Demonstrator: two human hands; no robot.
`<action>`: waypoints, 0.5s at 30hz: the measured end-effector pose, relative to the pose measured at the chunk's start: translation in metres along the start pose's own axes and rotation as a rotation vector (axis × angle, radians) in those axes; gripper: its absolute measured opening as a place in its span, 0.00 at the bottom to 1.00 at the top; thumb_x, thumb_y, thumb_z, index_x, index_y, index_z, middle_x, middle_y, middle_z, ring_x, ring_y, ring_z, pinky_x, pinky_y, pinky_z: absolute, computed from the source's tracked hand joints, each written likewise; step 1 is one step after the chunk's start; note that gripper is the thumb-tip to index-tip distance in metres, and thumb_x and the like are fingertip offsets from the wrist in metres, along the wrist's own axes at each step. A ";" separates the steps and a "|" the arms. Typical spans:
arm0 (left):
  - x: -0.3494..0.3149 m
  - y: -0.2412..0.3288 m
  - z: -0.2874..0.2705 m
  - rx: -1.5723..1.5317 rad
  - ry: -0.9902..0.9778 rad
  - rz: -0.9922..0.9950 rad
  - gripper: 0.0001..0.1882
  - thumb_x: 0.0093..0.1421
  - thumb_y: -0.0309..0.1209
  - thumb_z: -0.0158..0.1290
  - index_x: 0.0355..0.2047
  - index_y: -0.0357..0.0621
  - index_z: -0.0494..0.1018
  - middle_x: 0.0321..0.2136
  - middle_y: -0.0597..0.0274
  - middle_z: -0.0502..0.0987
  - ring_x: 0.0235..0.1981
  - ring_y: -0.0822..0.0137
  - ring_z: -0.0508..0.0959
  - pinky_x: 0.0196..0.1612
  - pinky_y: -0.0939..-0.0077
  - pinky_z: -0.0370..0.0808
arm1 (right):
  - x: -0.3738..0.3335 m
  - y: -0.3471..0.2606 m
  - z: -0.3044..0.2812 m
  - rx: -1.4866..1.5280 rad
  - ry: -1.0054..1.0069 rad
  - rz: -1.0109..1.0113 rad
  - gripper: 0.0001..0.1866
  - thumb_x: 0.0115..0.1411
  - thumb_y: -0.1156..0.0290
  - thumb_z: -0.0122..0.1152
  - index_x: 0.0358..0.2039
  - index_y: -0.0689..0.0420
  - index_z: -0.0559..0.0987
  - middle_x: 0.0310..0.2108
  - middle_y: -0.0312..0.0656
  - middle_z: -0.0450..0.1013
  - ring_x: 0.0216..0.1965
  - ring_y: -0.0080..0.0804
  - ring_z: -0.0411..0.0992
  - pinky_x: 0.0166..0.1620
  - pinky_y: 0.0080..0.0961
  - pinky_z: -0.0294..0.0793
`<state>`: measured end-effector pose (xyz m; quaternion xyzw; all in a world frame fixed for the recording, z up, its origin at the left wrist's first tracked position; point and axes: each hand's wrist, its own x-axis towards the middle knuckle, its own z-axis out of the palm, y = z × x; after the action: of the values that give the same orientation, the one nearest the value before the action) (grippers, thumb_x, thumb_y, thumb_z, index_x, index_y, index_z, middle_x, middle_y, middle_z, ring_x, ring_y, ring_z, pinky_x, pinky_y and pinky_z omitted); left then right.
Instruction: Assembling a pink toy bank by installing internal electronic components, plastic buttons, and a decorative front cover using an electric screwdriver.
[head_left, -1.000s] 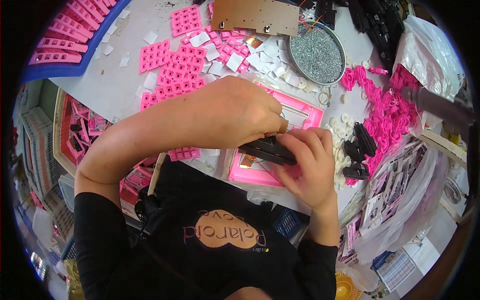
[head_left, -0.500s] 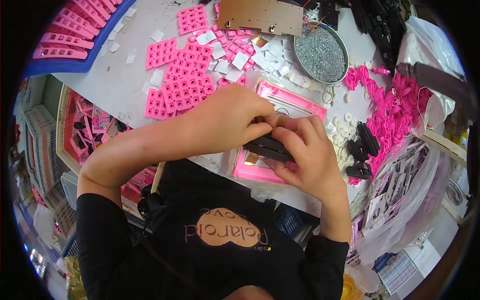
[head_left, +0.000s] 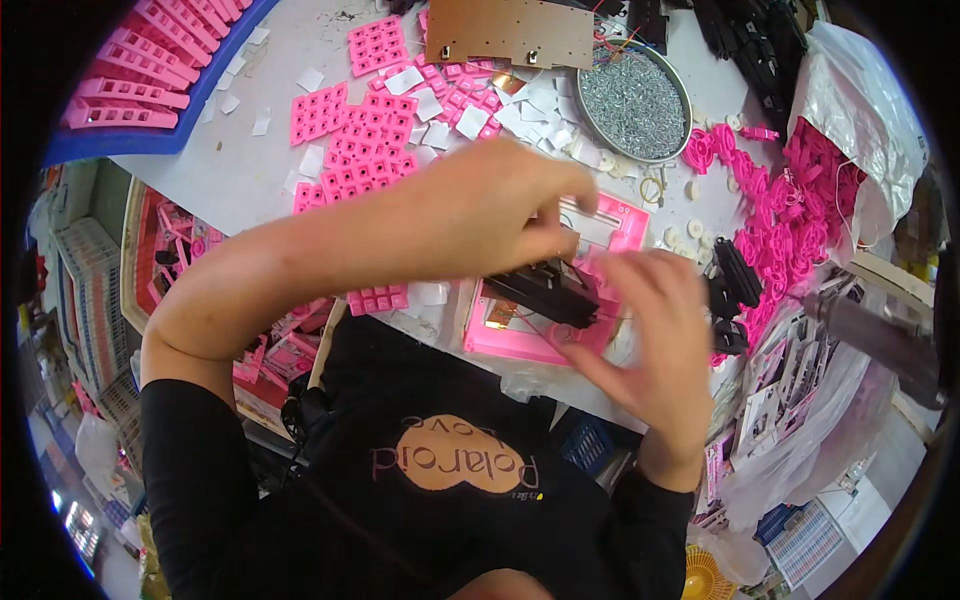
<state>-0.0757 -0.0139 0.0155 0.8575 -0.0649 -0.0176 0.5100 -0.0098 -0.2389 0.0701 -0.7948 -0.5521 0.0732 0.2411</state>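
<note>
A pink plastic case (head_left: 500, 342) lies open-faced in front of me, with a copper-coloured piece (head_left: 503, 316) and thin wires inside. Across it sits a long black plastic housing (head_left: 548, 292), tilted. Just above the housing's far end is my left hand (head_left: 520, 205), slightly blurred; its thumb and forefinger are apart, with nothing visible between them. To the right of the housing, my right hand (head_left: 655, 325) is spread and smeared by motion, its thumb near the housing's right end. It holds nothing that I can see.
Pink keypad sheets (head_left: 375, 130) and white paper squares lie beyond, near a brown board (head_left: 510, 30). A round tin of screws (head_left: 635, 105) stands behind the case. To the right are pink cords (head_left: 770, 230) and black parts (head_left: 737, 272); at far left, a blue tray (head_left: 165, 140).
Both hands have come off the black housing: the left has risen and moved away, and the right has opened and drawn rightward. The housing stays on the pink case.
</note>
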 end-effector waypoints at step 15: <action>0.156 -0.050 0.025 0.876 0.155 0.352 0.09 0.57 0.33 0.53 0.27 0.51 0.83 0.28 0.60 0.83 0.36 0.58 0.83 0.43 0.55 0.73 | -0.062 0.125 -0.115 0.732 0.749 0.219 0.31 0.67 0.60 0.57 0.65 0.64 0.65 0.47 0.54 0.75 0.45 0.41 0.72 0.56 0.48 0.69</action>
<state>0.0806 -0.0325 -0.0350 0.9666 -0.1724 0.1620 0.0990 0.1155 -0.3645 0.1033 -0.6833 -0.2804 -0.0031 0.6741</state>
